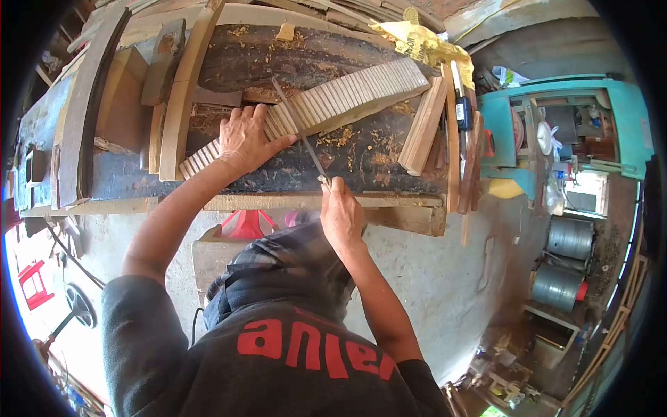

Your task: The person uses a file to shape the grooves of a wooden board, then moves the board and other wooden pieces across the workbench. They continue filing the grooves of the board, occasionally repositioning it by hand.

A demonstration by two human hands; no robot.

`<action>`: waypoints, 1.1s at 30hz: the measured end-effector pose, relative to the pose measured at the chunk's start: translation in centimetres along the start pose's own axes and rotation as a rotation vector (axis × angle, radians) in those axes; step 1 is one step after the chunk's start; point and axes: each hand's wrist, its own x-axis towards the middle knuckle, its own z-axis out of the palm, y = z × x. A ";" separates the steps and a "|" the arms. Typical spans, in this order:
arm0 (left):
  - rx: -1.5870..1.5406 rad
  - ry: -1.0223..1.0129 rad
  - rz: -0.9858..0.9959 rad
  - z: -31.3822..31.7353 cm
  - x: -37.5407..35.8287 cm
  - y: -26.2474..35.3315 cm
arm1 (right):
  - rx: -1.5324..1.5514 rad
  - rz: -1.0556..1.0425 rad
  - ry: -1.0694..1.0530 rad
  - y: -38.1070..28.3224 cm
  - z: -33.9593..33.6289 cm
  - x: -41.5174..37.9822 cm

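A long wooden piece with many parallel grooves across its top lies diagonally over the dark workbench. My left hand rests on its lower left part, fingers apart and thumb stretched to the right, pressing on the wood. In my right hand, at the bench's front edge, is the near end of a thin, long metal file. The file lies across the grooved wood, just right of my left thumb, and its far end reaches beyond the wood. Wood shavings are scattered around the piece.
Wooden boards stand across the bench's left side. More wood strips, a dark device with a label and a yellow bag are at the right. A teal machine stands beyond; a red stool is below the bench.
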 end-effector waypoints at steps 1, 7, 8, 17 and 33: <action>0.001 0.034 0.004 0.1 0.3 0.1 | -0.014 -0.032 0.012 0.1 0.2 0.5; -0.062 0.061 0.005 0.3 -1.5 0.2 | -0.088 -0.121 -0.025 -0.3 -1.0 0.0; -0.099 0.088 0.012 0.2 -1.9 0.2 | -0.093 -0.116 -0.019 -0.3 -1.1 -0.2; -0.118 0.133 -0.035 0.7 -3.4 0.6 | -0.027 -0.162 -0.026 0.3 -0.5 -1.1; -0.141 0.103 -0.106 0.8 -3.0 0.8 | -0.126 -0.128 -0.113 -3.2 -0.3 3.0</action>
